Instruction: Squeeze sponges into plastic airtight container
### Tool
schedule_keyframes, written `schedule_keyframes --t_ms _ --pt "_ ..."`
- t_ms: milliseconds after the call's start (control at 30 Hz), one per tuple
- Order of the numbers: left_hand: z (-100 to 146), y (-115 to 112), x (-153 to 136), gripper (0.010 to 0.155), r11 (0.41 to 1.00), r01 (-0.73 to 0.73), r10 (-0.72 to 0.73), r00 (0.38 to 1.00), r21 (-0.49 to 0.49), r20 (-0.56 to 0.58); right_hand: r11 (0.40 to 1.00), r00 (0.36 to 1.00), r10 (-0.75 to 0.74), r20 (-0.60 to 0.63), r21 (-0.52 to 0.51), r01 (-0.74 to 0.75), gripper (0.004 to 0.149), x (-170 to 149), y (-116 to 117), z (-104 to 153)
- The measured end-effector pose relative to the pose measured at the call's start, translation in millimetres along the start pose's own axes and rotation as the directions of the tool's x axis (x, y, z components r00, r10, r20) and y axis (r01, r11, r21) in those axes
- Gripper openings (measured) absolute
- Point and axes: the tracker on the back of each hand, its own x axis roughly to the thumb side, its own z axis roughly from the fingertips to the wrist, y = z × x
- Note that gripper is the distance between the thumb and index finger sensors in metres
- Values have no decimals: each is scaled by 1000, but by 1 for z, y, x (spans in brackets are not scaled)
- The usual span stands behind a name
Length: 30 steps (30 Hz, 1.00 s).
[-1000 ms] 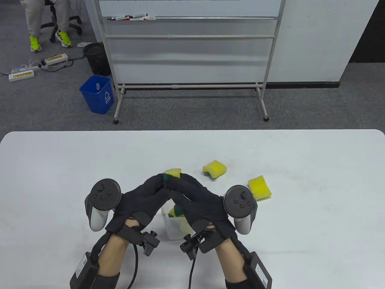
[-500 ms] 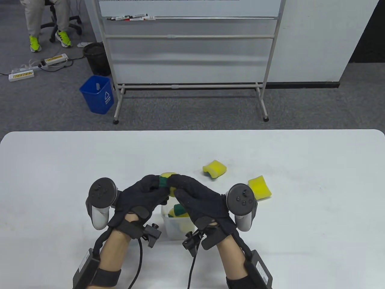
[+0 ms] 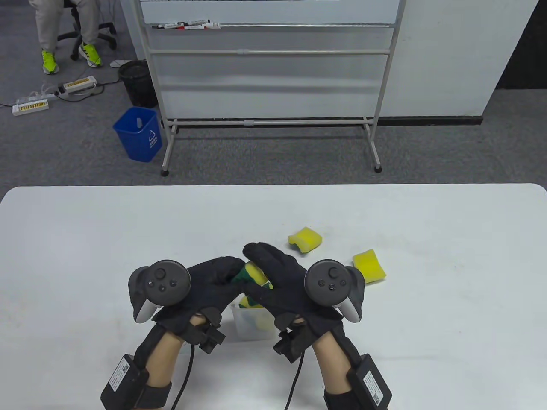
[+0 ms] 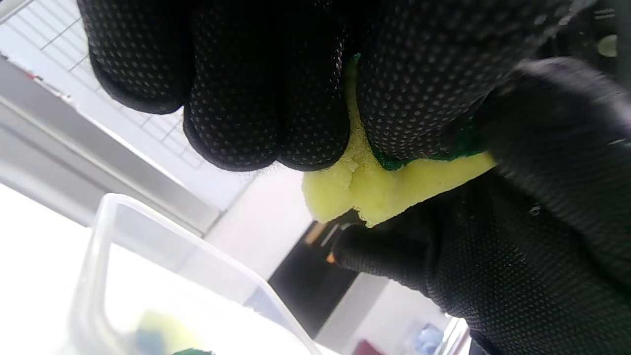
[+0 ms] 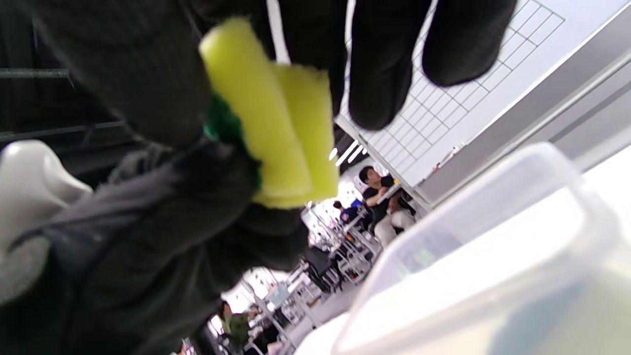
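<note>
Both gloved hands grip one folded yellow sponge with a green scrub side [image 3: 253, 274] just above the clear plastic container [image 3: 248, 329]. My left hand [image 3: 220, 277] squeezes it from the left; the sponge bulges between its fingers in the left wrist view [image 4: 374, 190]. My right hand [image 3: 267, 273] holds it from the right; it shows doubled over in the right wrist view [image 5: 276, 123]. Another yellow and green sponge [image 3: 248, 302] lies inside the container. The container rim shows in the left wrist view [image 4: 148, 222] and the right wrist view [image 5: 468, 231].
Two loose yellow sponges lie on the white table [image 3: 85, 239], one [image 3: 304, 240] behind the hands and one [image 3: 370, 267] to the right. A whiteboard stand [image 3: 269, 85] and a blue bin [image 3: 139, 133] stand beyond the far table edge.
Both hands have rolled inward and drawn closer together, bringing the sponge down toward the container and folding it tighter. The loose sponges have not moved.
</note>
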Motion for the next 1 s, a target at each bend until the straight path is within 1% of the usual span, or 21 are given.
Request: schedule_keyframes --t_ms 67,133,167,200,233,267,333,400,467,500,567,767,933,1000 --pt "0 -1 0 49 998 55 -55 998 -2 8 996 1000 16 -5 -86 -16 62 0 -1 0" --pt "0 -4 -2 51 998 66 -66 998 -5 11 988 998 67 -18 -136 -69 58 0 0 1" --pt "-1 -6 -4 53 996 86 -86 996 -26 9 983 996 83 -31 -159 -87 57 -1 1 1" --pt "-2 -8 -6 59 992 111 -111 994 -57 3 977 994 101 -49 -183 -108 56 -2 1 1" --pt "-3 -9 -9 68 981 139 -142 990 -138 -18 973 989 127 -76 -183 -139 56 -4 3 1" --pt "-3 -12 -13 78 958 151 -167 985 -245 -43 971 985 142 -97 -179 -158 56 -6 4 1" --pt "-4 -15 -20 91 927 149 -178 982 -345 -55 969 982 133 -131 -189 -157 58 -10 8 0" --pt "-5 -20 -26 98 906 123 -164 984 -406 -69 973 982 119 -149 -180 -145 60 -12 12 -2" --pt "-6 -25 -32 101 890 104 -151 986 -444 -73 968 977 158 -146 -173 -182 60 -12 16 -2" --pt "-6 -28 -35 102 879 96 -149 986 -466 -78 960 969 200 -148 -169 -224 60 -11 18 -3" --pt "-7 -32 -40 103 874 92 -152 984 -477 -89 942 953 265 -148 -170 -289 59 -9 21 -3" --pt "-8 -36 -48 104 876 58 -121 988 -479 -101 913 919 373 -125 -128 -388 54 -3 32 -5" --pt "-8 -36 -49 103 877 57 -122 987 -478 -105 901 905 415 -96 -97 -423 51 -2 41 -6" --pt "-8 -36 -49 103 876 57 -122 987 -479 -107 892 893 440 -95 -70 -447 51 -1 44 -7"
